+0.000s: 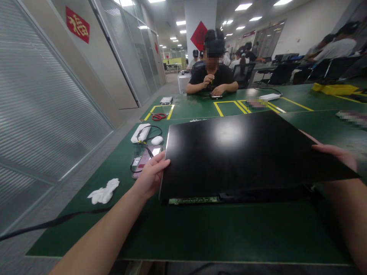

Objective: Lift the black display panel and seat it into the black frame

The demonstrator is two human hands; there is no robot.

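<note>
A large flat black display panel [237, 152] is held just above the green table [200, 236], with a thin green circuit strip [193, 200] along its near edge. My left hand [151, 173] grips the panel's left edge, fingers curled around it. My right hand [336, 154] holds the right edge, with its fingers partly hidden behind the panel.
Left of the panel lie a phone [145, 160] with a cable, a white mouse [156, 140], a white power strip [140, 133], a crumpled white cloth [103, 193] and red scissors [158, 116]. A person in black [212, 78] sits across the table. Other people work at the back right.
</note>
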